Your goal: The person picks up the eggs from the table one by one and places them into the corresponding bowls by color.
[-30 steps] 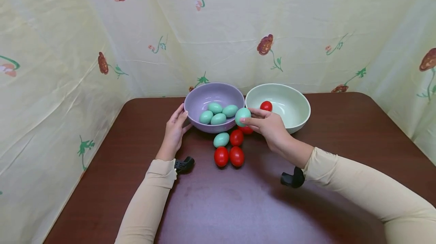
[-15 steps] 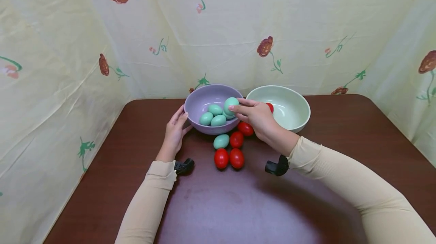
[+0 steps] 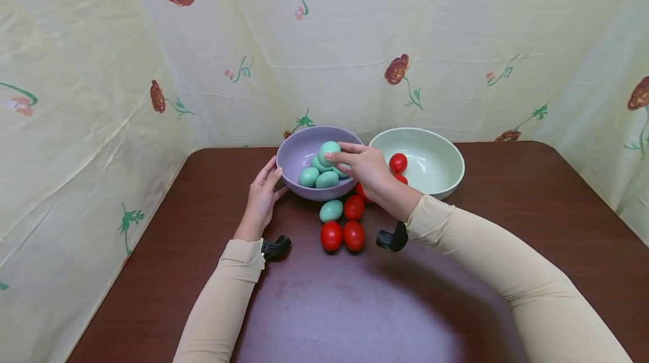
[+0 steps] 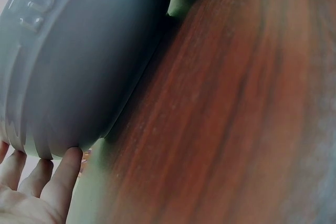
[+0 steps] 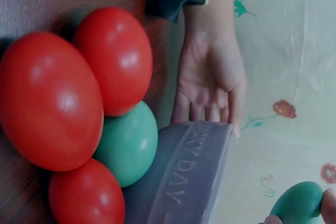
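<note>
My right hand [image 3: 372, 168] pinches a mint-green egg [image 3: 329, 153] between thumb and fingertips, over the purple bowl [image 3: 296, 146]. Several more green eggs [image 3: 327, 180] lie inside that bowl. At its left side my left hand [image 3: 261, 197] rests with straight fingers on the outer wall, its thumb up at the rim. In the left wrist view, the fingertips [image 4: 63, 174] touch the bowl's outside. Just in front of the bowl, one green egg [image 3: 331, 211] sits among several red eggs [image 3: 354, 236], one partly hidden behind the right hand.
A pale green bowl [image 3: 433, 165] stands right beside the purple one, holding red eggs [image 3: 398, 163], partly behind the right hand. The dark wooden table [image 3: 314, 306] backs onto a flowered curtain [image 3: 334, 41]. A black device [image 3: 392, 238] is strapped at each wrist.
My right hand has carried the green egg leftward from between the bowls to over the purple bowl's middle. The red eggs in the pale bowl show more now. The left hand has stayed put.
</note>
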